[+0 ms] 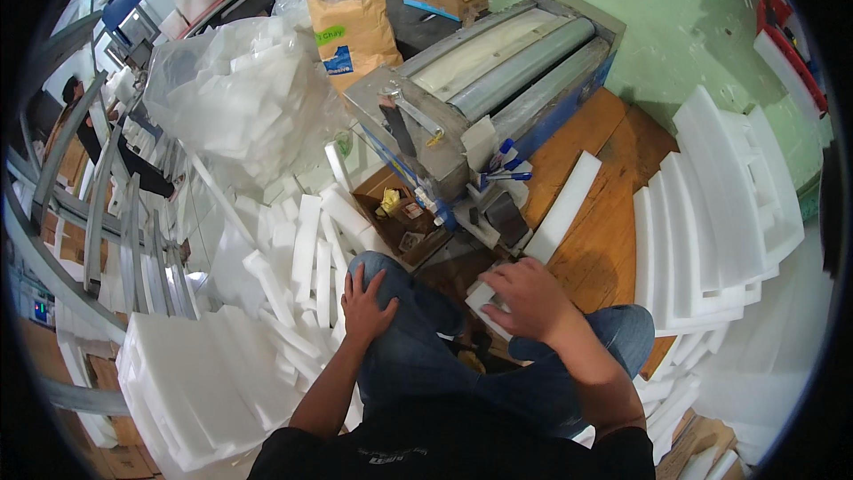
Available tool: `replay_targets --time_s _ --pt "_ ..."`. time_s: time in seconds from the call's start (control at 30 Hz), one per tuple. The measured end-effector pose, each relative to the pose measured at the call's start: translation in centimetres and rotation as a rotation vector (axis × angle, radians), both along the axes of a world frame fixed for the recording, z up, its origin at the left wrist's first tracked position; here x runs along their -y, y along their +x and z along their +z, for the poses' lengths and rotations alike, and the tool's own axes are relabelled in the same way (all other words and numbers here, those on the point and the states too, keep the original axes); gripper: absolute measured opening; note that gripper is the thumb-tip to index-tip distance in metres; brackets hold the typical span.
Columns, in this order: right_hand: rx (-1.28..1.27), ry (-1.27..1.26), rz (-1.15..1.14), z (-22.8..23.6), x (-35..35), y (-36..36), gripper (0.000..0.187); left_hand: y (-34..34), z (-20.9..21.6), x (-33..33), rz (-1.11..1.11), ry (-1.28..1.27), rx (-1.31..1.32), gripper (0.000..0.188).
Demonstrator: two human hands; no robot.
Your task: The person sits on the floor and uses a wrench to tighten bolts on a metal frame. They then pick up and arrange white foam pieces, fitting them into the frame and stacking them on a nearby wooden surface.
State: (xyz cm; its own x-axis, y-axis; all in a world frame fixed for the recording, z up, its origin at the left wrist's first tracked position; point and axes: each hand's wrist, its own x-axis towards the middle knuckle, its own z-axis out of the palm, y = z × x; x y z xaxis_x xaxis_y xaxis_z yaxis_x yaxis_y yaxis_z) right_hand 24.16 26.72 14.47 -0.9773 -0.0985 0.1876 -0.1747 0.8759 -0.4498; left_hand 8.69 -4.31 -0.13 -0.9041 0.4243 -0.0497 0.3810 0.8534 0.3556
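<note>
A: Left side?
B: Metal rails (pixel 138 249), cut foam stack (pixel 191 382), loose foam strips (pixel 306 244) on the floor.
A: Hands?
B: Left hand (pixel 366 302) spread on the knee (pixel 409 302). Foam piece (pixel 479 296) below the roller machine (pixel 524 58), right hand (pixel 526 296) curled over it. Pinch hidden, can't tell.
A: Right?
B: Wooden boards (pixel 613 187), foam slabs (pixel 715 204), green wall (pixel 684 62).

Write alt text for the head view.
A seated person's right hand is on a white foam piece, while the left hand rests spread on the jeans at the left knee. Ahead stands a roller machine; white foam stacks flank the person, left and right.
</note>
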Motion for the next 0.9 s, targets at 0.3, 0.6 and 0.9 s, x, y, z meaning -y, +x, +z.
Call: replay_targets --time_s 0.3,0.6,0.9 --pt "0.931 0.139 0.288 -12.1 2.5 -0.9 0.044 0.4 -0.5 0.3 0.079 0.017 -0.029 0.068" --pt "0.514 0.104 0.193 -10.5 1.4 -4.0 0.039 -0.5 -1.1 0.8 0.099 -0.016 -0.001 0.064" --pt "0.634 0.089 0.246 -9.3 2.4 -4.5 0.03 -0.4 -0.9 1.8 0.134 -0.052 0.01 0.065"
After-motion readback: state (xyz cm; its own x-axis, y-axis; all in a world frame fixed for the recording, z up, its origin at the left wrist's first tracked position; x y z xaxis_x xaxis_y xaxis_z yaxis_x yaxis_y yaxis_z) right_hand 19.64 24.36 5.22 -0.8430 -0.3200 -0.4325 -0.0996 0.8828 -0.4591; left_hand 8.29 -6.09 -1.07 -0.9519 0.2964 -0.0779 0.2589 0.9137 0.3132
